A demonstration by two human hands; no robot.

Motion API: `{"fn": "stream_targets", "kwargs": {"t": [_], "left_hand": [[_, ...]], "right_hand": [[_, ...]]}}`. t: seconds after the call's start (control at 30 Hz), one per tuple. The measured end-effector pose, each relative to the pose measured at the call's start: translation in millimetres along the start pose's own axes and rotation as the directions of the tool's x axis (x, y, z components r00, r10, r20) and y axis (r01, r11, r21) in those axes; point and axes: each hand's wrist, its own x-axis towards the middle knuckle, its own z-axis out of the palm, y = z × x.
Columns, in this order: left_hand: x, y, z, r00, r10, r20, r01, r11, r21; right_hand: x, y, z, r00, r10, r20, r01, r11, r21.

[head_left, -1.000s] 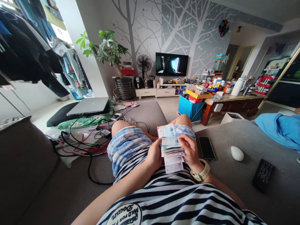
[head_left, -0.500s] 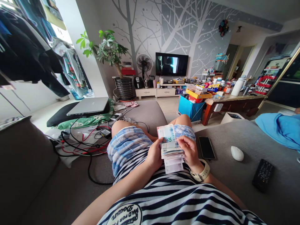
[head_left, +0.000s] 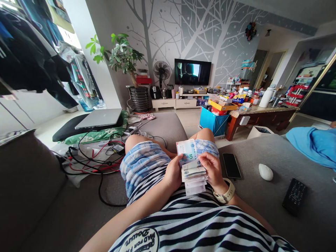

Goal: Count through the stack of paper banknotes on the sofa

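Over my lap, my left hand (head_left: 174, 171) is closed on the left edge of a group of banknotes (head_left: 188, 149); the top one is bluish and shows the number 10. My right hand (head_left: 210, 167) pinches the right side of the fanned lower banknotes (head_left: 194, 175), its thumb and forefinger touching near the corner of the 10 note. Several notes overlap in steps toward my striped shirt, the lowest ones pale purple. How the notes sit beneath my fingers is hidden. A cream watch (head_left: 225, 191) is on my right wrist.
On the sofa to my right lie a phone (head_left: 231, 165), a white mouse (head_left: 266, 172) and a black remote (head_left: 295, 196). Tangled cables (head_left: 97, 162) and a laptop (head_left: 99, 118) are at the left. A cluttered table (head_left: 265, 111) stands ahead at right.
The lower notes have slid slightly down toward my body, so more of the top 10 note shows. Both hands stay in nearly the same place.
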Motion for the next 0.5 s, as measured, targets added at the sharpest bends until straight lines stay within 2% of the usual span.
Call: {"fn": "stream_targets", "kwargs": {"t": [0.3,0.5], "left_hand": [[4,1,2.1,1.000,-0.013,-0.015,0.012,1.000,-0.020],[5,1,-4.3,1.000,0.002,0.001,-0.002,0.999,0.054]], "right_hand": [[1,2,2,1.000,-0.015,0.015,0.013,0.991,0.136],[9,11,4,0.989,0.104,-0.109,-0.097,0.993,0.072]]}}
